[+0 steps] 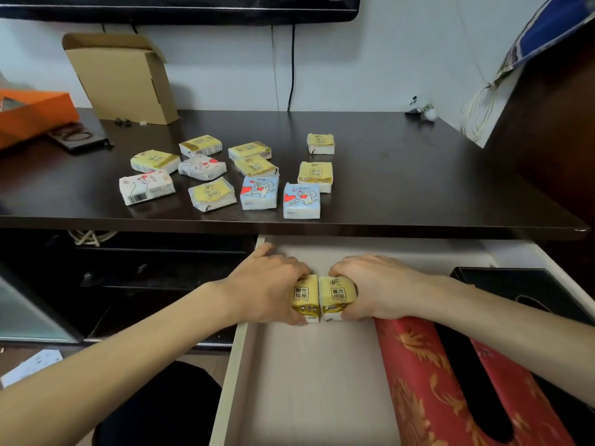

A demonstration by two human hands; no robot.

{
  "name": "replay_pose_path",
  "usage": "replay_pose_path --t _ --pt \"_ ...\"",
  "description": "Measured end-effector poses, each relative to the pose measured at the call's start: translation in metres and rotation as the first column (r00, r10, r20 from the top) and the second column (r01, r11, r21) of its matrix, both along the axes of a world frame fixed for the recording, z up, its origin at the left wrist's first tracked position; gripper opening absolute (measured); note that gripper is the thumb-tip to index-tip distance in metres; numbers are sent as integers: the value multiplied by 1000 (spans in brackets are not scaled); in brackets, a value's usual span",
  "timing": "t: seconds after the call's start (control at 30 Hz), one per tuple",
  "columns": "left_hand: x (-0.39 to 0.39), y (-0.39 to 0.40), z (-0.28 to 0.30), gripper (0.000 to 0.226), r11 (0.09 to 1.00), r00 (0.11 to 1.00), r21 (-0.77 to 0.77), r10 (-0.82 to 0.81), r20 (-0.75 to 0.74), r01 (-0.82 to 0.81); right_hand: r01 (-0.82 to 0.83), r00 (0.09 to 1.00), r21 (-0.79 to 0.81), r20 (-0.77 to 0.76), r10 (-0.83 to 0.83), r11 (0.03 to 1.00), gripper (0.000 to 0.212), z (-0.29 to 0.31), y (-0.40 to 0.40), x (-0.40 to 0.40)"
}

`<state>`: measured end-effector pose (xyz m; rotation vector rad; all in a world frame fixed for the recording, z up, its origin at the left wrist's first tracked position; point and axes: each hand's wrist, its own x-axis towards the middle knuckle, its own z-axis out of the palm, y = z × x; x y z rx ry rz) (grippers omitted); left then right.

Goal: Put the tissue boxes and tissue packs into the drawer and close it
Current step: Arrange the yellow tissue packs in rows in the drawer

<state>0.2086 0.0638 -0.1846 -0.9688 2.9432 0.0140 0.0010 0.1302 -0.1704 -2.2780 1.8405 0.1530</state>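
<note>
The pale wooden drawer (309,381) stands pulled out below the dark desk (402,175). Inside it, my left hand (267,284) grips a yellow tissue pack (304,299) and my right hand (373,286) grips a second yellow pack (338,297); the two packs stand side by side, touching, on the drawer floor. A red and gold tissue box (428,381) lies in the drawer's right half, with a black tissue box (515,288) behind it. Several more yellow, white and blue tissue packs (257,191) lie scattered on the desk top.
An open cardboard box (125,82) leans against the wall at the back left, beside an orange box (32,117) and a dark phone-like object (77,136). A monitor edge (180,11) hangs above. Dark shelves (145,268) sit left of the drawer.
</note>
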Motion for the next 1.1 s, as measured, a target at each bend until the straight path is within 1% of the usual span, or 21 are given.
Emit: replay_pose_path --t 0.07,0.17,0.3,0.43,0.6,0.67,0.7,0.77,0.8,0.87,0.97,1.03,1.1 --pt "-1 0 -1 65 1000 1000 -25 -11 -7 10 -50 997 -52 -63 47 997 36 -5 -1 3" --pt "-1 0 -2 67 999 1000 -47 -10 -1 10 -105 988 -116 -124 90 988 37 -11 -2 7" --pt "-2 -2 -4 72 997 1000 -76 -7 4 7 -89 991 -139 -116 73 986 41 -8 0 9" --pt "-2 -2 -5 80 994 1000 -106 -21 7 21 -110 987 -162 -137 88 981 43 -8 2 11" --pt "-1 2 0 91 994 999 -101 -36 -8 35 -59 993 -132 -113 44 989 44 2 7 13" --pt "-1 4 8 92 998 999 -55 -42 -25 40 -17 997 -132 -78 7 991 48 10 11 14" --pt "0 6 13 88 999 998 -19 -45 -43 44 2 999 -140 -53 -10 990 51 14 13 13" --pt "5 8 27 71 998 994 52 -36 -102 41 49 999 -178 27 -45 983 61 28 20 8" --pt "10 9 35 60 997 990 68 -14 -142 24 70 995 -220 88 -52 973 60 37 24 6" --pt "20 8 53 42 996 970 82 48 -240 -29 133 969 -311 239 -58 941 42 56 26 0" --pt "33 -1 84 28 989 916 106 136 -378 -103 221 902 -368 429 -46 903 16 82 14 -5" --pt "36 -16 104 25 983 873 90 182 -452 -158 243 871 -377 490 -31 894 9 95 -3 -7" --pt "37 -38 121 22 973 822 71 226 -524 -222 253 853 -373 522 -24 892 11 102 -25 -9"
